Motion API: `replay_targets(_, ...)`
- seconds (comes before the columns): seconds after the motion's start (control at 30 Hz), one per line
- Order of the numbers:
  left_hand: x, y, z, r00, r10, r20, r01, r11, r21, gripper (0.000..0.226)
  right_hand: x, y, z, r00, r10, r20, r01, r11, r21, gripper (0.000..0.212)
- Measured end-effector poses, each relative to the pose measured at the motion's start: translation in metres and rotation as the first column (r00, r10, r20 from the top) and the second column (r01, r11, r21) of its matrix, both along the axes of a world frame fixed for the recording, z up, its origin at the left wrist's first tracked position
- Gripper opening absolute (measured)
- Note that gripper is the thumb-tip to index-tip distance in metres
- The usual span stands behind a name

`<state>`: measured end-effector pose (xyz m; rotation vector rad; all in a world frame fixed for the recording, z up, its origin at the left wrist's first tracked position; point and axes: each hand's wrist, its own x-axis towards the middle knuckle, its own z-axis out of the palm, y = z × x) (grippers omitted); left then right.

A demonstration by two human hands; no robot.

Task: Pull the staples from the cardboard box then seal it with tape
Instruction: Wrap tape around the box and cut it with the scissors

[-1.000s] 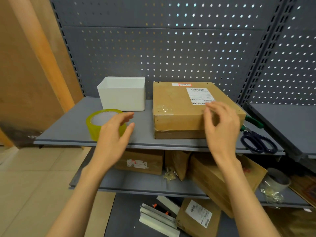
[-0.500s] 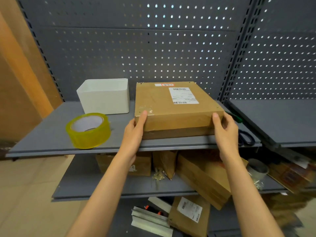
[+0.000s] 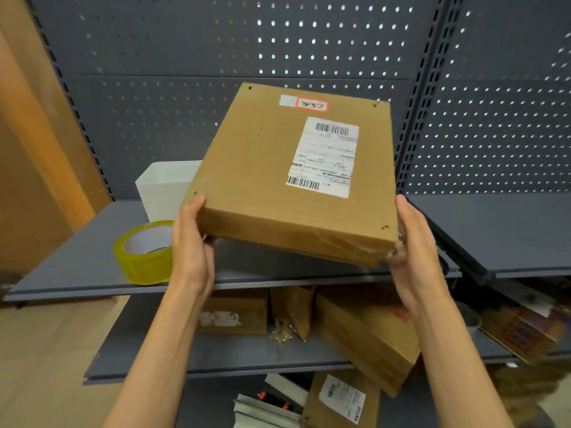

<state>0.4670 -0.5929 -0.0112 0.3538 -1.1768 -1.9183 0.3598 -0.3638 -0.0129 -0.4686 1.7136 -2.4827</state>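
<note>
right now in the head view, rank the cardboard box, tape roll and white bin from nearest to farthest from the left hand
1. cardboard box: gripped by the left hand at its near left corner.
2. tape roll: on the shelf just left of the hand.
3. white bin: farther back on the shelf, behind the tape.

White open-top bin [image 3: 165,186] mid-left on grey top shelf [image 3: 77,267], against dark perforated back panel [image 3: 185,57]. Orange-brown wooden board [image 3: 34,143] fills left edge. Lower shelf [image 3: 216,356], bottom centre: several brown cardboard cartons [image 3: 367,338], one tilted, plus a small pile of gold-coloured bits [image 3: 281,333], too blurred to identify. Labelled parcel [image 3: 340,400] and white strips [image 3: 265,409] at bottom edge. Second grey shelf [image 3: 509,233] at right.
</note>
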Motion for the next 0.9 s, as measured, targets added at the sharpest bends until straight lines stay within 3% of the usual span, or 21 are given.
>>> replay_targets(0.13,0.003,-0.016,0.011,0.995,-0.085,-0.050,0.078,0.988,-0.130,0.023,-0.004,0.006,0.013,0.970,0.222,0.095,-0.215,0.973,-0.083,0.069)
replay_targets(0.23,0.000,-0.021,0.020,0.993,-0.116,-0.004,0.112,0.968,-0.223,0.028,-0.003,0.008,0.017,0.974,0.221,0.046,-0.215,0.971,-0.110,0.062)
replay_targets(0.37,-0.004,-0.017,0.027,0.993,-0.024,0.116,0.058,0.953,-0.298,0.077,0.000,0.003,0.015,0.983,0.160,0.093,-0.130,0.955,-0.265,0.070)
replay_targets(0.43,-0.003,-0.004,0.026,0.992,0.030,0.124,0.006,0.960,-0.279,0.088,0.004,-0.004,0.013,0.981,0.141,0.134,-0.083,0.927,-0.365,0.076)
replay_targets(0.5,0.000,0.015,0.022,0.992,-0.069,0.107,0.091,0.973,-0.213,0.102,0.010,-0.014,0.012,0.980,0.139,0.145,-0.056,0.883,-0.467,0.078)
replay_targets(0.57,-0.001,0.041,0.015,0.958,-0.268,0.105,0.284,0.938,-0.198,0.116,0.018,-0.026,0.011,0.981,0.149,0.127,-0.064,0.859,-0.507,0.080)
replay_targets(0.63,-0.006,0.063,0.007,0.927,-0.367,0.083,0.376,0.901,-0.218,0.108,0.023,-0.037,0.008,0.982,0.156,0.105,-0.083,0.858,-0.507,0.084)
replay_targets(0.8,-0.008,0.053,0.006,0.955,-0.297,0.010,0.296,0.944,-0.143,0.069,0.022,-0.030,0.011,0.995,0.067,0.073,-0.030,0.903,-0.430,0.100)
replay_targets(0.9,0.003,0.024,0.008,0.963,-0.263,0.055,0.268,0.955,-0.130,0.069,0.004,-0.004,0.016,0.994,-0.045,0.104,0.080,0.927,-0.366,0.083)
